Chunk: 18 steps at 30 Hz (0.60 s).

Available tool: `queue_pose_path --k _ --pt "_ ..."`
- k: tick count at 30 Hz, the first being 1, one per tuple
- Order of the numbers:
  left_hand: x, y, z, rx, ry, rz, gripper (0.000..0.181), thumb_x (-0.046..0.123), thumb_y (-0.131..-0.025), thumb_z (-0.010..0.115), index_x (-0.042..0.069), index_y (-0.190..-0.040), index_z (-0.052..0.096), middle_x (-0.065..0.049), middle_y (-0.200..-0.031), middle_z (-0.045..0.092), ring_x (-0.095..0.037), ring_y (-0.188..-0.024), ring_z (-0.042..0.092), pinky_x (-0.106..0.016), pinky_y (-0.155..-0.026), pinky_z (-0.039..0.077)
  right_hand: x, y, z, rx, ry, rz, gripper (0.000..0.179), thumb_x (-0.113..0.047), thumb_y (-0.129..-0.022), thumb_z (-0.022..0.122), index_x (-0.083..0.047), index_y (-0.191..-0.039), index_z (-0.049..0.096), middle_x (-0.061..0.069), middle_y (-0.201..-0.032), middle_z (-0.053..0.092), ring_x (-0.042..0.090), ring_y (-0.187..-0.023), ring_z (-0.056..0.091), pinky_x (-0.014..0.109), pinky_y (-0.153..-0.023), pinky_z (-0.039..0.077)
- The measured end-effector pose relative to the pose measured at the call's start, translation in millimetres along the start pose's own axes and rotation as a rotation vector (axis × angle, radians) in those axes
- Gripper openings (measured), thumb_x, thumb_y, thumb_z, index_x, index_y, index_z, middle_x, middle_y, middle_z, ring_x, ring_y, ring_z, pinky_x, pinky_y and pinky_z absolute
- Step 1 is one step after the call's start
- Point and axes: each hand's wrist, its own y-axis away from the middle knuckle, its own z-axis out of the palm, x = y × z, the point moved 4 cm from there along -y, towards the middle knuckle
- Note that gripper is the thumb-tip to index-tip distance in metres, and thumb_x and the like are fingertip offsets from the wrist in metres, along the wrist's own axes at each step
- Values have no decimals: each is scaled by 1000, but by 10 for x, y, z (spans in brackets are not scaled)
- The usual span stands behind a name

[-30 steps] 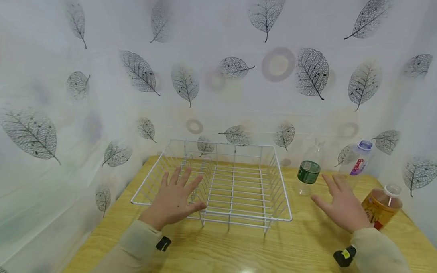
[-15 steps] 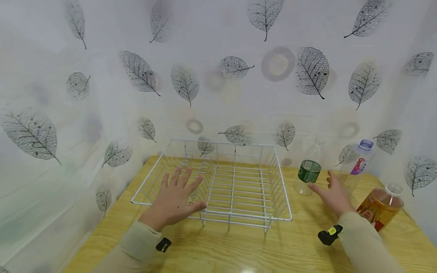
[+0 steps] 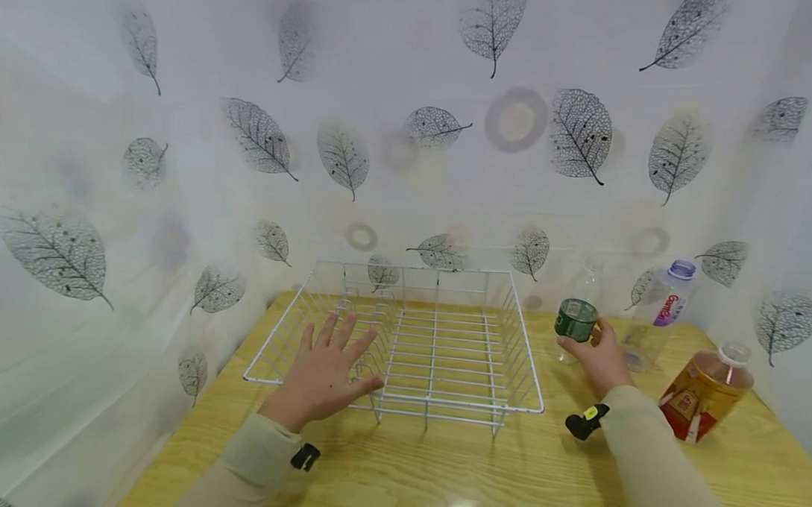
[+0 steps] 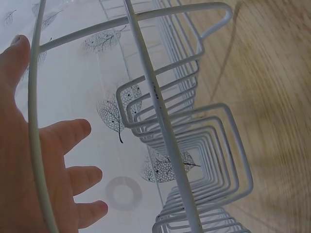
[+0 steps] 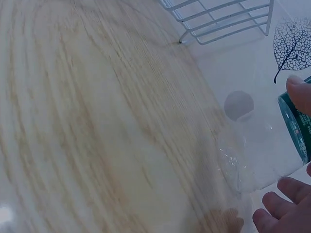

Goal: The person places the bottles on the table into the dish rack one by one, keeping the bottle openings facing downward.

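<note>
My right hand [image 3: 602, 359] is at a clear plastic bottle with a green label [image 3: 576, 320], which stands upright on the table. The thumb [image 5: 297, 92] lies on the label on one side and the fingers reach round the other side; the lower fingers [image 5: 279, 206] look loosely bent in the right wrist view. My left hand [image 3: 324, 374] is spread, palm down, over the near left corner of a white wire dish rack [image 3: 429, 397], and holds nothing. In the left wrist view its fingers [image 4: 80, 174] show beyond a rim wire of the rack [image 4: 163, 116].
Right of the green-label bottle stands a clear bottle with a purple neck [image 3: 662, 311]. Nearer, an amber bottle with a red and yellow label [image 3: 703, 394] stands beside my right forearm. A leaf-print sheet [image 3: 409, 171] hangs behind the wooden table [image 3: 398, 469].
My right hand has moved left and closed in on the green-label bottle, from beside the amber one. The bottle itself stands where it was. My left hand has stayed still.
</note>
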Motion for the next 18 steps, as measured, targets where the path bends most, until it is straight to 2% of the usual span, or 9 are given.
queue_pose_path --k 6,11,15,18 --pt "-3 -13 -1 9 9 8 84 75 -94 44 26 -161 30 -15 -167 10 -42 -152 0 -69 -116 1 27 -74 82 31 -26 -8 114 -53 -93 69 -2 -161 -6 33 -162 14 51 -146 21 66 -115 22" --pt "6 -21 5 8 18 14 83 72 -95 46 26 -162 29 -15 -166 9 -42 -152 0 -69 -116 0 39 -76 126 31 -4 -38 104 -56 -95 64 3 -160 8 32 -159 23 51 -144 26 66 -114 24" --pt "10 -16 3 8 26 16 81 70 -96 48 25 -161 30 -16 -166 10 -43 -151 1 -70 -115 0 -41 -23 146 29 1 -81 98 -55 -96 64 1 -160 15 30 -158 29 50 -143 29 67 -112 26" --pt "9 -12 -3 8 18 16 82 71 -96 45 26 -162 29 -16 -167 10 -43 -151 1 -70 -115 2 -153 39 147 36 10 -114 94 -53 -97 64 0 -159 17 30 -157 30 52 -142 29 68 -111 26"
